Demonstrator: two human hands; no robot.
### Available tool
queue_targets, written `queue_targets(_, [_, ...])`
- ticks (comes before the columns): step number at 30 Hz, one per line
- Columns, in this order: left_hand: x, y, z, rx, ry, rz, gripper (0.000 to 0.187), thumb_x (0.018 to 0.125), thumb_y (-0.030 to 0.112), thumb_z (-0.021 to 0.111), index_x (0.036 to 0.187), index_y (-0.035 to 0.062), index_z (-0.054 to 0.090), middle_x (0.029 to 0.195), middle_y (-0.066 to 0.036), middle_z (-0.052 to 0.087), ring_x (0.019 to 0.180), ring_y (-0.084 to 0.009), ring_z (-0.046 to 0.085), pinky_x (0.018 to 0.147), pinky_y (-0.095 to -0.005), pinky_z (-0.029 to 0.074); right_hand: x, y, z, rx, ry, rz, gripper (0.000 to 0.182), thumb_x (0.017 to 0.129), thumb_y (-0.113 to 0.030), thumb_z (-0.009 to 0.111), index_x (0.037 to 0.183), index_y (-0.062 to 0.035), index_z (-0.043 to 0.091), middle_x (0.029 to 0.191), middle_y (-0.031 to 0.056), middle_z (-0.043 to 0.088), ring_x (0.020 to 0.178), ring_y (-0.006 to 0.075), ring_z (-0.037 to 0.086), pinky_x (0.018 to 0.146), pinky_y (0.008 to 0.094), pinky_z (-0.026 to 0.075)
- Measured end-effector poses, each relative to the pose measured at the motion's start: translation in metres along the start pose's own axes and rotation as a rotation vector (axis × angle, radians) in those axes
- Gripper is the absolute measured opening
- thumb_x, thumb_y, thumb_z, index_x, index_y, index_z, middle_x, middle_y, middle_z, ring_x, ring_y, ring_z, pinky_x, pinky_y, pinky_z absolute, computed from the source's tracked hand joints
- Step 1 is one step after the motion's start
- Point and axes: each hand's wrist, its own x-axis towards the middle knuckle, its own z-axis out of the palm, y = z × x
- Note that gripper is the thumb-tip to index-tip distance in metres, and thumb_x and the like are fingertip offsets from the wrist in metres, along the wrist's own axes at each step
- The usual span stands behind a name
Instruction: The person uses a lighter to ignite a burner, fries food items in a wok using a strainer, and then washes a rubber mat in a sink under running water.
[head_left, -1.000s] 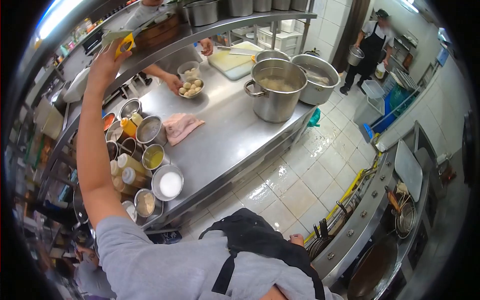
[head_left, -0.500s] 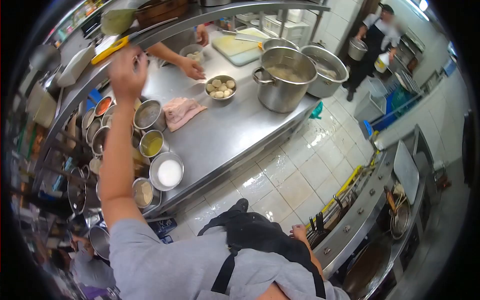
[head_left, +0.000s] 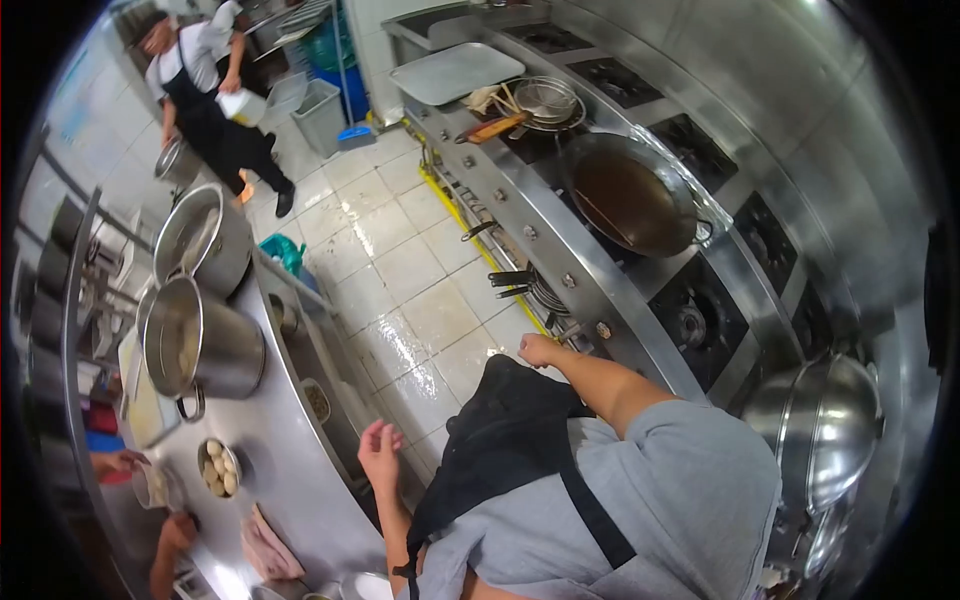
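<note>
Hovering half-open at lower centre, the left hand (head_left: 380, 455) is near the worktop (head_left: 275, 430); the right hand (head_left: 537, 350), centre, is curled near the gas stove (head_left: 640, 290).

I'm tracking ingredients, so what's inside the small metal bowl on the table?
The metal bowl on the steel table holds pale round pieces. Only the uppermost show; they cover the bowl's bottom and anything beneath.

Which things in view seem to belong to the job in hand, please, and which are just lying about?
Probably the job's: steel counter, nearest the left hand; stove, stacked pans, nearest the right hand.
Apparently lying about: flat tray, grey bin, green plastic.
</note>
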Motion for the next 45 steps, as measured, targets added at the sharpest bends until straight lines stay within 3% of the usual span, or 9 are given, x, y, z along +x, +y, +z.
queue_targets(9, [0.055,0.004,-0.029,-0.027,-0.076,-0.006,0.021,0.099,0.012,0.061,0.113,-0.0037,0.059,0.092,-0.01,0.065,0.074,-0.0135,0.062,0.066,-0.0231,0.049,-0.016,0.077,0.011,0.049,0.02,0.255,0.031,0.085,-0.02,0.054,0.076,0.0051,0.069,0.074,0.0197,0.071,0.063,0.0295,0.071,0.054,0.0421,0.059])
queue_targets(18, [0.084,0.021,0.003,0.08,-0.014,-0.115,0.019,0.099,0.012,0.06,0.11,-0.0026,0.062,0.094,-0.011,0.067,0.078,-0.0137,0.064,0.067,-0.0248,0.052,0.077,0.079,0.011,-0.462,-0.124,0.003,0.03,0.085,-0.019,0.056,0.08,0.0059,0.071,0.075,0.0212,0.07,0.063,0.0301,0.071,0.056,0.0398,0.059])
queue_targets(22, [0.101,0.028,0.031,0.254,0.017,-0.063,0.022,0.094,0.017,0.066,0.106,-0.0014,0.067,0.09,-0.009,0.07,0.082,-0.0143,0.066,0.074,-0.0282,0.053,0.155,0.054,0.005,0.029,-0.217,0.101,0.034,0.088,-0.029,0.06,0.089,0.0041,0.067,0.08,0.0258,0.069,0.071,0.0344,0.071,0.07,0.0494,0.055])
queue_targets(27, [0.088,0.074,0.054,0.479,0.178,0.026,0.021,0.094,0.017,0.066,0.105,-0.0006,0.066,0.09,-0.005,0.069,0.083,-0.0118,0.063,0.076,-0.0289,0.051,0.239,0.025,-0.007,-0.094,-0.3,-0.158,0.021,0.086,-0.02,0.061,0.09,-0.0012,0.069,0.071,0.0151,0.067,0.058,0.0254,0.066,0.058,0.042,0.053])
queue_targets(29, [0.11,0.067,0.06,0.261,0.184,-0.075,0.022,0.095,0.018,0.065,0.106,-0.0005,0.068,0.092,-0.009,0.07,0.086,-0.0135,0.065,0.077,-0.0288,0.052,0.309,0.036,0.009,-0.715,-0.333,-0.724,0.015,0.086,-0.015,0.06,0.085,-0.003,0.068,0.067,0.0121,0.066,0.05,0.0223,0.063,0.049,0.0376,0.052])
queue_targets(30, [0.112,0.071,0.068,0.047,0.201,-0.067,0.018,0.096,0.014,0.063,0.106,-0.001,0.066,0.092,-0.008,0.069,0.084,-0.0125,0.064,0.075,-0.0251,0.052,0.279,-0.023,0.005,-0.163,0.027,-0.409,0.023,0.087,-0.019,0.055,0.093,-0.0037,0.072,0.085,0.0183,0.071,0.069,0.0311,0.069,0.065,0.0439,0.055])
queue_targets(31, [0.122,0.061,0.054,0.063,0.218,-0.086,0.016,0.097,0.011,0.063,0.108,-0.001,0.064,0.091,-0.009,0.067,0.08,-0.0121,0.064,0.07,-0.0238,0.052,0.264,-0.068,-0.033,-0.156,-0.177,-0.288,0.014,0.076,-0.013,0.062,0.066,-0.0043,0.067,0.068,0.0135,0.066,0.056,0.0265,0.066,0.049,0.0404,0.05])
queue_targets(38, [0.167,0.064,0.089,0.008,0.141,-0.231,0.018,0.1,0.015,0.062,0.109,-0.0006,0.062,0.089,-0.007,0.066,0.071,-0.0119,0.061,0.063,-0.0227,0.049,0.277,-0.202,-0.19,1.789,-0.014,-0.074,0.058,0.101,-0.059,0.039,0.121,-0.0049,0.048,0.094,0.0151,0.066,0.065,0.0258,0.063,0.056,0.0417,0.051])
queue_targets(45, [0.201,0.082,0.061,0.079,0.111,-0.143,0.021,0.1,0.018,0.062,0.11,-0.0009,0.061,0.091,-0.007,0.067,0.075,-0.0112,0.062,0.068,-0.0241,0.051,0.255,-0.201,-0.286,2.149,0.189,-0.122,0.048,0.095,-0.048,0.045,0.113,-0.0042,0.051,0.092,0.0131,0.063,0.076,0.0246,0.058,0.07,0.0425,0.047])
